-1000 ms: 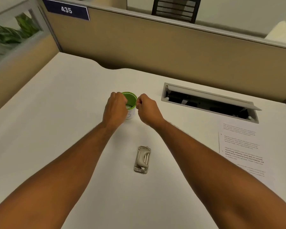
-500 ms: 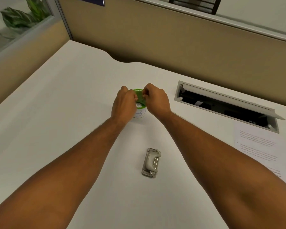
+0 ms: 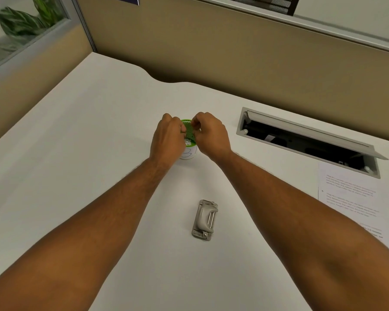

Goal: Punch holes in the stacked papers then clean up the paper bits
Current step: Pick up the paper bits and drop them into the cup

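Cleanup looks under way: left hand (image 3: 167,136) and right hand (image 3: 209,133) both pinch a green tray (image 3: 189,131) over the cup (image 3: 189,152); next, I'd guess, shaking bits out steadily.

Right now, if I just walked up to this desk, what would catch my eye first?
Two bare hands, the left hand and right hand, meet mid-desk over a small green-rimmed cup, pinching a green textured piece above it; white bits show inside. Nearer the person, between the forearms, lies a grey hole punch. At the right edge rest printed papers, below an open cable hatch.
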